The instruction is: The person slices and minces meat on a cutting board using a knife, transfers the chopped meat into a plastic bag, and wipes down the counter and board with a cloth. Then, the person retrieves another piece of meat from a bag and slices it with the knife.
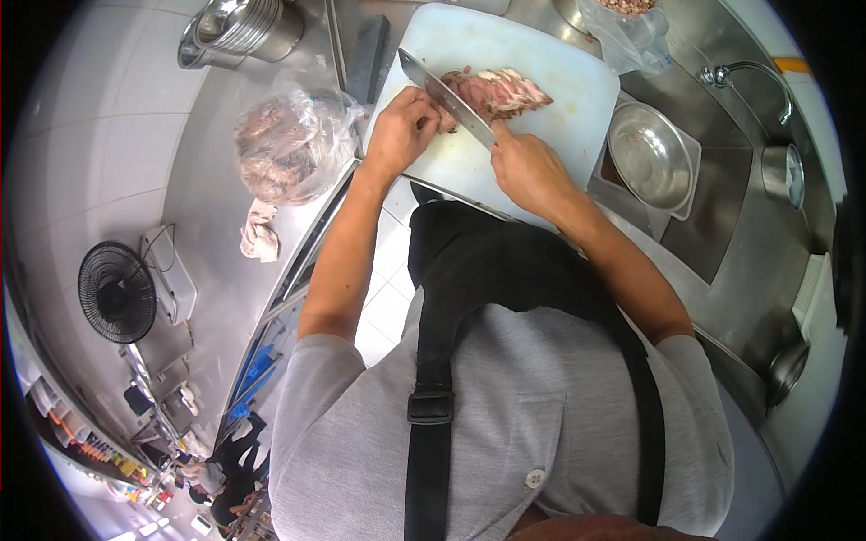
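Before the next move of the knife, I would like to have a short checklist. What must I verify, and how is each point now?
1. Knife gripped in the right hand: ok.
2. Meat lying on the board: ok.
3. Left hand at the meat, fingers curled: ok.
4. Fingertips safely clear of the edge: cannot tell; they are close to the blade.
5. Bag off the board: ok, at its left.
6. Board secured against slipping: cannot tell, underside hidden.

Shiny metal knife (449, 100), smooth plastic cutting board (528, 47), glossy plastic bag (316, 123)
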`<action>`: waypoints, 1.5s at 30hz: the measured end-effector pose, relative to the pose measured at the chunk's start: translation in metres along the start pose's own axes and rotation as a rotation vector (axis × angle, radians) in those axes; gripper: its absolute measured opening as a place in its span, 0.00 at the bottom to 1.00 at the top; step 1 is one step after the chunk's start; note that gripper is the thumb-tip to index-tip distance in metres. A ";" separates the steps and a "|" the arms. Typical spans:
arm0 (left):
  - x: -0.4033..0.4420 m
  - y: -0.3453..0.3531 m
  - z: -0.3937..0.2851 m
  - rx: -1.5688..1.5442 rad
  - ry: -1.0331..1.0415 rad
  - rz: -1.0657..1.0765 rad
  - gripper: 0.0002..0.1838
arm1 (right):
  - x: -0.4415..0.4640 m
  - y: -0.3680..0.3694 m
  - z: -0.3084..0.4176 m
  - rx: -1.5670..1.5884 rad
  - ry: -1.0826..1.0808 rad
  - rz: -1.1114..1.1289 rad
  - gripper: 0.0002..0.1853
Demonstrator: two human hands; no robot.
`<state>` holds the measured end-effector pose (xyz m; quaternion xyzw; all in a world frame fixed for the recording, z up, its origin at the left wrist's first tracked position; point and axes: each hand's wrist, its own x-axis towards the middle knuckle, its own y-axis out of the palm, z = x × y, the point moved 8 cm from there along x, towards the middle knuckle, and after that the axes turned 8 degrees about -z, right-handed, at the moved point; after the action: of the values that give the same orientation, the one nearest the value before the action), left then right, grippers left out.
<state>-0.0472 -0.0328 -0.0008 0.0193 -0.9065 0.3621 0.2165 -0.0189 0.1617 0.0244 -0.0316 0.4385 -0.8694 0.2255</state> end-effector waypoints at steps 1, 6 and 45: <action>0.001 0.000 0.000 0.000 0.001 0.002 0.05 | 0.000 0.000 0.000 0.002 0.000 0.001 0.22; 0.001 0.004 -0.002 -0.023 0.028 -0.013 0.05 | 0.011 0.018 -0.011 0.004 0.022 -0.029 0.14; -0.005 0.001 -0.002 -0.028 0.001 -0.023 0.05 | 0.011 0.003 -0.003 0.007 0.027 -0.022 0.12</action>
<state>-0.0426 -0.0319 -0.0020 0.0265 -0.9110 0.3469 0.2214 -0.0287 0.1583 0.0187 -0.0239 0.4381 -0.8736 0.2103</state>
